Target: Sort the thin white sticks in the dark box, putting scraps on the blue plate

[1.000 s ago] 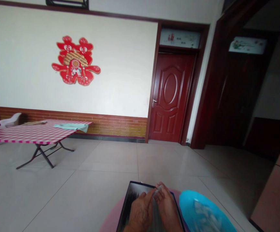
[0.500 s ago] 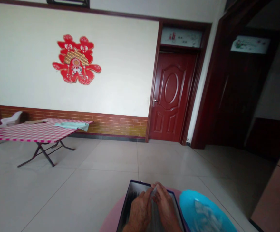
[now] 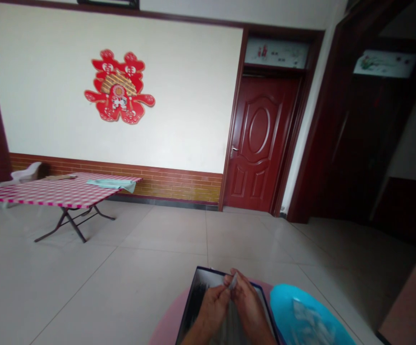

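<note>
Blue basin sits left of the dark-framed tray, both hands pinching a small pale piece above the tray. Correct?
No: the blue basin sits right of the dark-framed tray, not left, as the head view shows. The left hand and right hand do pinch the small pale piece above the tray.

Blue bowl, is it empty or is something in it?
Not empty: something pale and crinkly lies inside the blue bowl, but it's too blurry to tell what.
</note>
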The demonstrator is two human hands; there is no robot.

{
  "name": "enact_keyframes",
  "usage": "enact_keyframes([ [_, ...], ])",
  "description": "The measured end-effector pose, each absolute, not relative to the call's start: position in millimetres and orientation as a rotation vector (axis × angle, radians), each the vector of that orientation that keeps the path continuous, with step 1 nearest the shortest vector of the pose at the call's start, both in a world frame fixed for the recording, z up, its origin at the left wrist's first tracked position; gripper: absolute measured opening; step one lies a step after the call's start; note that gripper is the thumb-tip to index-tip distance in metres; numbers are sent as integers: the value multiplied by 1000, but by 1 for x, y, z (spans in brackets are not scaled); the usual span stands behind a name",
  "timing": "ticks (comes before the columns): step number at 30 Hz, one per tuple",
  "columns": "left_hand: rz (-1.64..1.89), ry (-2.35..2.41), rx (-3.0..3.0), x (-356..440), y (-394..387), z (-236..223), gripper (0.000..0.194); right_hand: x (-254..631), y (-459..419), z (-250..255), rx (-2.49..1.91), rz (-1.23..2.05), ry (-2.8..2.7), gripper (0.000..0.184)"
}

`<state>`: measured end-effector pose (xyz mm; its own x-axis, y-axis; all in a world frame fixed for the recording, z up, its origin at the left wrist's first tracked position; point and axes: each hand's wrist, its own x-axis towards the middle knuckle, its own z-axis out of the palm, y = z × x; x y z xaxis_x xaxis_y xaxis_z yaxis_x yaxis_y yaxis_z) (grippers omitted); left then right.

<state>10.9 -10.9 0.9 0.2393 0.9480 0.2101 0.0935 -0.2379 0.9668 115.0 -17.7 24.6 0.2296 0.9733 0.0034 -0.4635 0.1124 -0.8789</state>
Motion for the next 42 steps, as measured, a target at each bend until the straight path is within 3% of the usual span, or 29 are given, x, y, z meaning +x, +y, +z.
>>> enact_keyframes([
  [6,968,905,1343,11,-15,8,51,114,-18,25,-916,1255,-719,49],
  [12,1076,1123,1782,8,-13,2,45,107,-17,16,-937,1245,-714,52],
  [18,889,1491,2089,6,-23,6,45,98,-14,5,-926,1221,-644,54],
  [33,541,1719,2355,3,-35,19,50,95,-20,5,-969,1306,-585,50],
  [42,708,1621,2394,3,-31,18,40,103,-18,8,-1016,1142,-670,51],
])
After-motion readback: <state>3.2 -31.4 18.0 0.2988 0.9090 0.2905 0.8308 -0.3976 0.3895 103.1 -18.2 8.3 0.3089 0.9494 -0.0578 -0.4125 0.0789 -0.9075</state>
